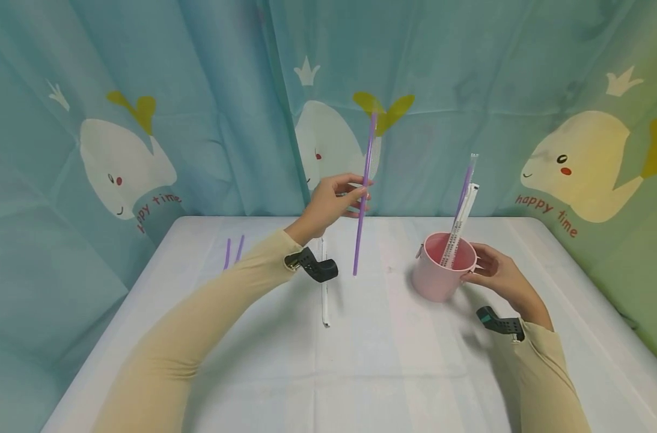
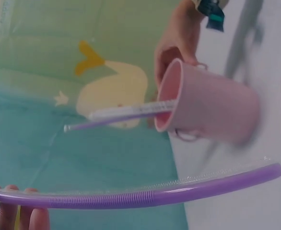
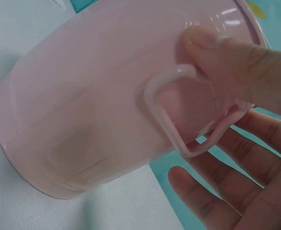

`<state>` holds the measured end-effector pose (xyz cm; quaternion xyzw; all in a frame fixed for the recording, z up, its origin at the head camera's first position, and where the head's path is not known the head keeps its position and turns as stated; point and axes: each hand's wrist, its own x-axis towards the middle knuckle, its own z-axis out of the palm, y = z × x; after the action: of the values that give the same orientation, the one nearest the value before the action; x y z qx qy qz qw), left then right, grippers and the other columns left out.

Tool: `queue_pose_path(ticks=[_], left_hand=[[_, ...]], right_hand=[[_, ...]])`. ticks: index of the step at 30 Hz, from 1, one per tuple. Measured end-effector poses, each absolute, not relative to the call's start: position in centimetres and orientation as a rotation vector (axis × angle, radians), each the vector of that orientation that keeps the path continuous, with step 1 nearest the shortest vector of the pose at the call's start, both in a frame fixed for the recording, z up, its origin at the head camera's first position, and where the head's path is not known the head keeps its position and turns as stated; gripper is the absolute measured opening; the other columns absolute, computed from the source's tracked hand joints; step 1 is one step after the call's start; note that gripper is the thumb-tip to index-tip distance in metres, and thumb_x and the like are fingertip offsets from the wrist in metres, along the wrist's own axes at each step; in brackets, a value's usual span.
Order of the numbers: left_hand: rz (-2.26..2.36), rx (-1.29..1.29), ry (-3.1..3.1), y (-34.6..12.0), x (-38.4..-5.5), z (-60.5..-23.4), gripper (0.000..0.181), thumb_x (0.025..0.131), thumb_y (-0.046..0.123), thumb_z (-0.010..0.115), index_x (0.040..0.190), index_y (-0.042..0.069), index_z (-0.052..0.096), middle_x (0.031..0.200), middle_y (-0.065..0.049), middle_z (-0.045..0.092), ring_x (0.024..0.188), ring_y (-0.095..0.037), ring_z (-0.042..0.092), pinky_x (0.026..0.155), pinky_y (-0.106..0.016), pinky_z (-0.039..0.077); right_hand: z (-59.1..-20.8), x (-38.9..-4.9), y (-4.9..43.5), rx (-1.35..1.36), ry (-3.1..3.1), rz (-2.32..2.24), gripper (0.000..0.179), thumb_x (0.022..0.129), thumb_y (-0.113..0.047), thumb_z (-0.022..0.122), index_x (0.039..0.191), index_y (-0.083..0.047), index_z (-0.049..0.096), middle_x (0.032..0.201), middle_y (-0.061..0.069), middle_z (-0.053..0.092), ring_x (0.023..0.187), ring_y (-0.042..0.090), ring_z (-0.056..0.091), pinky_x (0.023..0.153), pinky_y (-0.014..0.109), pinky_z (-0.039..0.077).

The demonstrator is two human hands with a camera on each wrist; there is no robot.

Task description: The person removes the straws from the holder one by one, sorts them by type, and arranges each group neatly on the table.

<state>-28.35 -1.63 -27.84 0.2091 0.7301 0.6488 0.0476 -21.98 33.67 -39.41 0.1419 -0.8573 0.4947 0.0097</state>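
Observation:
My left hand (image 1: 336, 198) pinches a purple straw (image 1: 363, 210) between thumb and fingers, holding it nearly upright above the table. In the left wrist view, a clear wrapper covers this straw (image 2: 179, 197), and its ribbed bend shows. My right hand (image 1: 496, 276) grips a pink bucket (image 1: 436, 281) near its rim; the right wrist view has the thumb on the wall above a small loop handle (image 3: 164, 117). Inside the upright bucket lean a white-wrapped straw (image 1: 462, 219) and a purple straw (image 1: 465, 191); their lower ends are hidden.
A white-wrapped straw (image 1: 325, 304) lies on the table under my left wrist, partly covered by it. Two purple straws (image 1: 228, 254) lie further left, their near ends hidden by my sleeve. A teal curtain (image 1: 225, 120) with whale prints hangs behind the white table (image 1: 382, 385).

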Motion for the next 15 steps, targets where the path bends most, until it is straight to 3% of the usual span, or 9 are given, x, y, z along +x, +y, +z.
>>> queue_pose_path(ticks=[7, 12, 15], left_hand=[[1.927, 0.588, 2.319, -4.8, -28.2, -28.5, 0.029, 0.094, 0.013, 0.056, 0.121, 0.003, 0.061, 0.109, -0.024, 0.065, 0.082, -0.02, 0.07, 0.078, -0.035, 0.058], [1.861, 0.462, 2.368, -6.9, -27.7, -29.1, 0.029, 0.094, 0.015, 0.057, 0.121, 0.004, 0.06, 0.111, -0.023, 0.065, 0.093, -0.03, 0.069, 0.08, -0.035, 0.058], [1.843, 0.4, 2.376, -8.2, -27.4, -29.5, 0.031, 0.094, 0.016, 0.057, 0.123, 0.004, 0.06, 0.113, -0.022, 0.065, 0.093, -0.028, 0.068, 0.081, -0.034, 0.058]], right_hand=[[-39.3, -22.0, 33.7, 0.488, -2.64, 1.564, 0.063, 0.08, -0.002, 0.072, 0.133, 0.008, 0.039, 0.113, -0.027, 0.051, 0.101, -0.016, 0.054, 0.082, 0.005, 0.047], [-39.4, -22.0, 33.7, 0.477, -2.659, 1.551, 0.064, 0.08, -0.004, 0.072, 0.134, 0.007, 0.039, 0.114, -0.028, 0.05, 0.101, -0.016, 0.053, 0.082, 0.004, 0.047], [-39.5, -22.0, 33.7, 0.449, -2.686, 1.531, 0.065, 0.081, -0.007, 0.072, 0.134, 0.006, 0.039, 0.114, -0.029, 0.049, 0.1, -0.017, 0.053, 0.082, 0.004, 0.046]])
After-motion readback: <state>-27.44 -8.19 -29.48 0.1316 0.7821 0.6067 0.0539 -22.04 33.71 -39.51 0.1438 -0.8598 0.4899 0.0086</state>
